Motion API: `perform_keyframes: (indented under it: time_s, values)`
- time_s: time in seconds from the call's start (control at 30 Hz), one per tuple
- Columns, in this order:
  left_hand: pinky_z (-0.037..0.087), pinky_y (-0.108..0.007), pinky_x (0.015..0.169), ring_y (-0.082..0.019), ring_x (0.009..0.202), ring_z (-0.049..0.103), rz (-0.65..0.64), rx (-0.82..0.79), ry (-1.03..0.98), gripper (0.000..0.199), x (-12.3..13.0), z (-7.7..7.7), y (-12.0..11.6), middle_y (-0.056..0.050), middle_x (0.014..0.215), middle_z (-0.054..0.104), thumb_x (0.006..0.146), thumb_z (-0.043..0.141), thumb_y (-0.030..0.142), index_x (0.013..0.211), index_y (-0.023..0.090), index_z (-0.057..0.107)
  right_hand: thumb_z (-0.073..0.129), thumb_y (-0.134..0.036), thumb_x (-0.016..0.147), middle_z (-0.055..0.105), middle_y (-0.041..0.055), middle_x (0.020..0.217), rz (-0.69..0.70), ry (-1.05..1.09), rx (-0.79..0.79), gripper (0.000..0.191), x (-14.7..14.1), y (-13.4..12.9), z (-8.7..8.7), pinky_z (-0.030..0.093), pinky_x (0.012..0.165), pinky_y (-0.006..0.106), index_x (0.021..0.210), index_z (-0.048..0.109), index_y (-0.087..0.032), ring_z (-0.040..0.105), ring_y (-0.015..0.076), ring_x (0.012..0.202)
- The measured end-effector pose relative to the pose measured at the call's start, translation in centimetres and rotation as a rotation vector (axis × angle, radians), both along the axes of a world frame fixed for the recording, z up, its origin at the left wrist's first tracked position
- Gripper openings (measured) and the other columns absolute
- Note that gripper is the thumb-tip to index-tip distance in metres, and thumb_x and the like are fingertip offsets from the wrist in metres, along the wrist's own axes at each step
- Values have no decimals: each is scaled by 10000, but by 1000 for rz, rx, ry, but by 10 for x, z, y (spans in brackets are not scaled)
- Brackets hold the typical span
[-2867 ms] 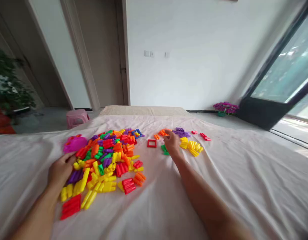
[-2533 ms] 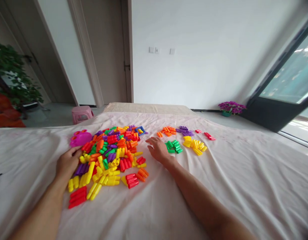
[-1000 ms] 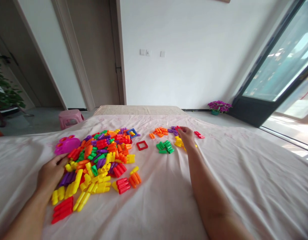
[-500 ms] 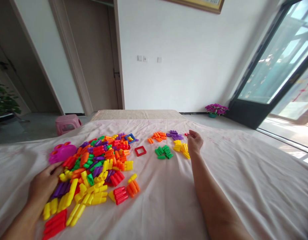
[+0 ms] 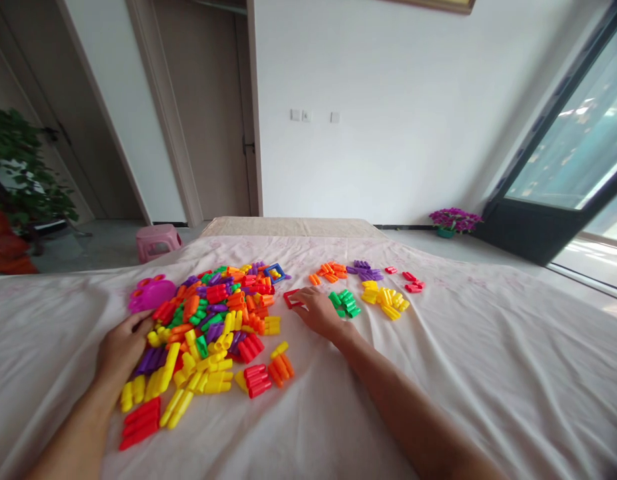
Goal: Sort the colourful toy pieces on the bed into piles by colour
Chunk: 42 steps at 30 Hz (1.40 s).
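Cloth [image 5: 308,420] stretches free right of the pile [image 5: 217,309]; my right hand [image 5: 317,311], fingers loosely spread, partly hides a red frame [image 5: 288,299]; left hand [image 5: 121,348], pile's left edge, grip I cannot tell.

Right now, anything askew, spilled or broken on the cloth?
Odd: the blue square frame lies angled at the far right edge of the mixed pile, a hollow square among tubular blocks. No obvious damage. Right hand partly hides the red frame.
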<state>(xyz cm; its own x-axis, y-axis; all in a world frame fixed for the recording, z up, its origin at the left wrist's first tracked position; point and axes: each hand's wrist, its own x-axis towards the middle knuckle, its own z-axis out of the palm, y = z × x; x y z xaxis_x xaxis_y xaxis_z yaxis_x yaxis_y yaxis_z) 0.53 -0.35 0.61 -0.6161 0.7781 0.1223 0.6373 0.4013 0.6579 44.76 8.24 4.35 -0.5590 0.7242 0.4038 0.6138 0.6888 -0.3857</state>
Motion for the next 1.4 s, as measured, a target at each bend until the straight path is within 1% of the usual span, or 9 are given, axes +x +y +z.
perform_keyframes:
  time_s: [0.13, 0.23, 0.5, 0.67, 0.9, 1.0, 1.13, 1.27, 1.4]
  values:
    - [494, -317, 782, -281, 984, 685, -16, 29, -9, 526, 0, -2, 1, -107, 1098, 752, 878, 480, 548, 1237, 223, 688, 617, -195, 910, 740, 75, 1047, -64, -133, 44, 184, -8, -10, 0, 453, 937, 342, 1049, 736, -215, 618, 218, 1012]
    - [498, -309, 774, -272, 948, 690, -16, 58, -8, 501, 0, -2, 1, -106, 1061, 761, 874, 493, 530, 1206, 220, 705, 608, -218, 930, 736, 73, 1039, -73, -83, 55, 161, -14, -17, 2, 448, 929, 344, 1027, 737, -225, 615, 216, 1010]
    - [483, -306, 773, -267, 958, 681, -5, 22, -4, 509, 4, 4, 0, -108, 1060, 758, 887, 482, 516, 1230, 206, 694, 604, -345, 963, 696, 93, 1176, 206, 25, 83, 383, -45, -35, 8, 450, 930, 351, 1333, 611, -246, 611, 230, 1072]
    - [478, -301, 732, -272, 944, 679, 10, 11, 23, 526, 7, 6, -2, -107, 1072, 758, 877, 490, 520, 1247, 204, 690, 597, -285, 955, 707, 75, 1126, 321, -34, 86, 387, -53, -40, 8, 447, 913, 320, 1341, 601, -273, 623, 215, 1041]
    - [473, -286, 705, -254, 890, 676, 5, 6, 27, 533, 4, 5, -1, -94, 1043, 763, 874, 498, 515, 1259, 200, 687, 575, -91, 817, 728, 45, 1093, 92, 187, -9, 433, -42, -27, 3, 492, 850, 276, 1221, 646, -228, 659, 179, 933]
    - [474, -288, 715, -250, 875, 673, 7, -2, 27, 539, 2, 3, 0, -91, 1048, 763, 872, 499, 516, 1271, 203, 680, 547, -102, 813, 736, 49, 1067, -112, 314, -21, 417, -23, -4, 6, 512, 793, 269, 1202, 656, -204, 663, 168, 853]
    - [468, -284, 728, -256, 944, 671, 2, 15, 19, 519, 2, 2, 0, -96, 1080, 756, 878, 497, 503, 1259, 203, 682, 535, -104, 796, 745, 67, 1053, -381, 374, -11, 360, 13, 27, 14, 521, 851, 301, 1109, 696, -179, 679, 198, 927]
    - [462, -285, 723, -257, 944, 668, 8, 0, 8, 528, 3, 3, -1, -101, 1079, 752, 881, 490, 515, 1267, 206, 676, 545, -112, 810, 736, 108, 1136, -583, 368, -57, 417, 45, 44, 17, 509, 943, 345, 1203, 674, -159, 682, 228, 1046]
    - [457, -284, 711, -253, 928, 667, 10, -6, 0, 527, 2, 2, -1, -101, 1072, 749, 883, 491, 525, 1265, 212, 675, 524, -131, 847, 718, 116, 1201, -642, 473, -73, 475, 55, 51, 13, 510, 974, 363, 1314, 611, -161, 685, 212, 1074]
